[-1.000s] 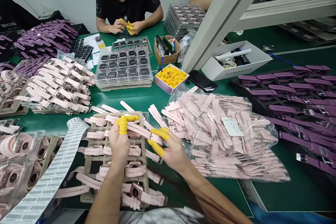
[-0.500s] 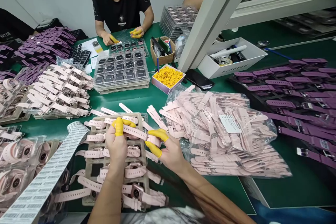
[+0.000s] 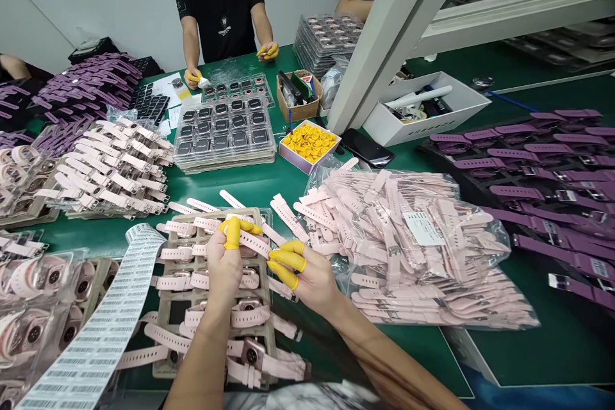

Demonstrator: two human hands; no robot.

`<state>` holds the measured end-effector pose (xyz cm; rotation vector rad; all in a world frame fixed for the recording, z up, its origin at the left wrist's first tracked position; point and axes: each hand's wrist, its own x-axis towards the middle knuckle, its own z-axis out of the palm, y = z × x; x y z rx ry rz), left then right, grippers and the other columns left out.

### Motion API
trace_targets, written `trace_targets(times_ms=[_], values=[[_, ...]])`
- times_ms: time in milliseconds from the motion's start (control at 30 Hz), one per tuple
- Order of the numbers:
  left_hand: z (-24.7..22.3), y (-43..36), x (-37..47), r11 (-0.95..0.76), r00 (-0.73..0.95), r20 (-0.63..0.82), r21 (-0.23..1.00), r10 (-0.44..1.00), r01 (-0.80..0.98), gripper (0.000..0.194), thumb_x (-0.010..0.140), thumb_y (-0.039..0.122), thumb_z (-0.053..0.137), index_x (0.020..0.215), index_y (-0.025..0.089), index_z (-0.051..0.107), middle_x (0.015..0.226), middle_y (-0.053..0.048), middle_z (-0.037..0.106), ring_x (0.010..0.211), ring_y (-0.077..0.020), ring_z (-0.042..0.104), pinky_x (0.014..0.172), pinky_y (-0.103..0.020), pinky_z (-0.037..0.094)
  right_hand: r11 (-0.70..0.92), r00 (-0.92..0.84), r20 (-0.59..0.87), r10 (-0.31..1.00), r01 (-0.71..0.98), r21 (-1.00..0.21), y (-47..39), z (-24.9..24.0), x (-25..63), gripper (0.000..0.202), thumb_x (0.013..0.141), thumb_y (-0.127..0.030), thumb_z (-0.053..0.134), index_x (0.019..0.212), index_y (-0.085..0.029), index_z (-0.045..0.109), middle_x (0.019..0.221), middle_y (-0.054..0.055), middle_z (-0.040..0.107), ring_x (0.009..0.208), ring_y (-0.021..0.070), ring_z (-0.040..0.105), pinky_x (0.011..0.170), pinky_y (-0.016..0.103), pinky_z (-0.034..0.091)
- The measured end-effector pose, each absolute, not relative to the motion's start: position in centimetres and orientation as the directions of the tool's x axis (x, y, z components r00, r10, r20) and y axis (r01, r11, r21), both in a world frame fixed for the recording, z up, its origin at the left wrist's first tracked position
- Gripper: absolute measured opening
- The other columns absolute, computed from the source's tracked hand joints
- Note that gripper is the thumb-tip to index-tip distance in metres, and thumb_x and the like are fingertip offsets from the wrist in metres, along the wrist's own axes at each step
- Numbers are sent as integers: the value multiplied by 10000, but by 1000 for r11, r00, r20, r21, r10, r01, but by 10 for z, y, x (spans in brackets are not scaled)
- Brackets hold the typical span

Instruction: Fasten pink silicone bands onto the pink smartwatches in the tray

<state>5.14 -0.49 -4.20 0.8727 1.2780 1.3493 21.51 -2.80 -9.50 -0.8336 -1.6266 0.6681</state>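
A pale pink watch strap (image 3: 254, 244) with a row of holes stretches between my two hands. My left hand (image 3: 227, 269), with yellow finger cots on, is closed on its left part, thumb on top. At the strap's other end, the yellow-capped fingertips of my right hand (image 3: 310, 272) are pinched together on it. Below lies a beige tray (image 3: 264, 282) of watches with pink straps, some of them hanging over its sides. One watch case (image 3: 252, 353) shows its dark back near the front. My left hand hides part of the tray.
A clear bag of pink straps (image 3: 425, 229) lies to the right. A strip of barcode labels (image 3: 91, 327) crosses the left front. Further back are a box of yellow finger cots (image 3: 311, 143), stacked watch trays (image 3: 223, 134) and a phone (image 3: 367, 147). Across the table works another person (image 3: 221, 19).
My fingers on the right have shifted along the strap's end, which they now cover more closely. Both hands appear slightly further right. The person opposite has drawn their hands apart.
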Motion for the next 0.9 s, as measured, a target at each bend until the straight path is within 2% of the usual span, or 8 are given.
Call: trace_targets(times_ms=[67, 167, 267, 333, 400, 500, 667, 900], values=[[-41, -8, 47, 62, -34, -68, 985, 997, -161, 482, 891, 605, 689, 1042, 148, 696, 1016, -140, 787, 905, -277, 779, 799, -402, 655, 524, -84, 518, 852, 114, -844, -27, -95, 216, 172, 972, -230, 683, 1115, -280, 766, 874, 43, 706, 723, 167, 685, 627, 296, 601], [-39, -14, 45, -29, 304, 20, 999, 952, 28, 498, 890, 431, 737, 1313, 187, 645, 1336, -158, 681, 1246, -322, 650, 1095, -473, 522, 379, -20, 380, 925, -38, -925, -25, -94, 218, 113, 971, -327, 694, 1014, -257, 772, 785, 19, 674, 638, 153, 648, 554, 280, 571], [-37, -18, 50, -128, 407, 0, 949, 913, 288, 469, 927, 263, 655, 1391, 209, 613, 1340, -150, 646, 1264, -313, 602, 1137, -484, 463, 196, 18, 197, 980, -243, -950, -23, -96, 219, 215, 927, -448, 736, 908, -233, 734, 714, -9, 642, 494, 118, 586, 425, 238, 522], [-35, -19, 55, -171, 402, 22, 926, 915, 338, 434, 932, 216, 607, 1365, 205, 626, 1224, -133, 662, 1159, -286, 625, 1068, -456, 503, 129, 56, 117, 992, -352, -927, -21, -98, 221, 255, 903, -482, 757, 883, -236, 696, 633, -39, 608, 435, 108, 558, 398, 226, 516], [-34, -19, 57, -169, 383, 40, 936, 923, 309, 438, 925, 200, 605, 1363, 210, 610, 1105, -96, 653, 1046, -245, 630, 991, -408, 535, 124, 94, 94, 991, -407, -905, -20, -99, 222, 266, 883, -490, 779, 895, -246, 672, 603, -54, 599, 443, 119, 581, 430, 232, 544], [-34, -19, 54, -96, 327, 23, 973, 945, 210, 441, 940, 241, 636, 1377, 229, 578, 1086, -73, 624, 1018, -217, 617, 970, -370, 530, 135, 98, 104, 990, -398, -907, -19, -98, 223, 309, 850, -499, 810, 997, -263, 673, 771, -4, 688, 621, 163, 687, 562, 266, 611], [-38, -21, 50, 87, 314, -41, 987, 948, -132, 466, 961, 402, 671, 1385, 254, 544, 1050, -60, 644, 893, -188, 647, 817, -316, 564, 88, -156, 149, 976, -345, -935, -23, -103, 227, 309, 883, -481, 782, 1078, -252, 711, 1012, 62, 743, 960, 236, 724, 914, 370, 618], [-40, -16, 55, 20, 126, 25, 939, 992, -342, 355, 897, 334, 768, 1203, 209, 637, 886, -25, 660, 740, -134, 620, 680, -237, 531, 35, -230, 139, 963, -406, -913, -21, -109, 223, 297, 866, -503, 791, 1008, -250, 730, 990, 50, 736, 959, 238, 705, 934, 386, 595]])
